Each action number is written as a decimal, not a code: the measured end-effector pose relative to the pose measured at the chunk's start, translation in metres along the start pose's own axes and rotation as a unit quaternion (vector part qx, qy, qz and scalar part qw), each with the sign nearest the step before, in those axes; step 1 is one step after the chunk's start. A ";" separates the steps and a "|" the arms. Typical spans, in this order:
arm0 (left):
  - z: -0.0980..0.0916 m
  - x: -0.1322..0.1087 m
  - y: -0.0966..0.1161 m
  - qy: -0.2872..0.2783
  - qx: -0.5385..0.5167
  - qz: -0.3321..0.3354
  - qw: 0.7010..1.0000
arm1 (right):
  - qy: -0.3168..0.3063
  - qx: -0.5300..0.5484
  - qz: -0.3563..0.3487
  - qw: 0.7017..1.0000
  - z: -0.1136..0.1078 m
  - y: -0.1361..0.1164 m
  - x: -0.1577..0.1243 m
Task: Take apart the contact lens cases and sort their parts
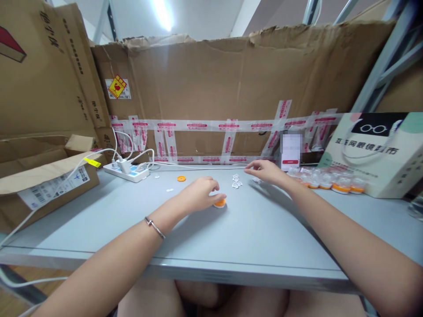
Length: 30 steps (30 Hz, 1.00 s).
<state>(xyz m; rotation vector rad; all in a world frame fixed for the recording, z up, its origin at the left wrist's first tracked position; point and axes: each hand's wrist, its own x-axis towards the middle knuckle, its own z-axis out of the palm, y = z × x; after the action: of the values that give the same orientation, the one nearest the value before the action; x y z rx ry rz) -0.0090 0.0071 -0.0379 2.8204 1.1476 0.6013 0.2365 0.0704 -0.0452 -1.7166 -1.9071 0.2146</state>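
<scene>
My left hand (200, 193) rests on the grey table (251, 237) with its fingers curled over a small round orange-based container (220, 203). My right hand (266, 171) reaches farther back and right, fingers bent down onto small white packets (236, 181) scattered on the table. What its fingertips pinch is too small to make out. A loose orange ring (181, 178) lies behind my left hand.
A row of clear-topped orange containers (330, 181) lines the right side in front of a printed paper bag (380, 152). A white power strip (127, 171) with cables sits at the back left. Cardboard boxes (46, 176) and a taped cardboard wall (231, 97) enclose the table.
</scene>
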 end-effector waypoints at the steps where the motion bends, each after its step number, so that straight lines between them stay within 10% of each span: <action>1: 0.001 -0.001 0.000 -0.013 0.000 -0.002 1.000 | -0.010 0.009 -0.020 1.000 0.000 -0.009 -0.005; 10: 0.007 -0.001 -0.005 -0.064 -0.015 -0.013 0.998 | -0.223 0.111 -0.155 0.956 0.017 -0.053 -0.035; 30: 0.021 0.005 -0.010 -0.060 -0.158 -0.083 0.982 | -0.300 0.165 -0.190 0.920 0.029 -0.053 -0.036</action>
<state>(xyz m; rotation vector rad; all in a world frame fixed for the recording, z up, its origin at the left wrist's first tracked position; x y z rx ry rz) -0.0046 0.0205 -0.0573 2.4332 1.1363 0.5393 0.1772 0.0347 -0.0550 -1.0929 -2.4127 0.9415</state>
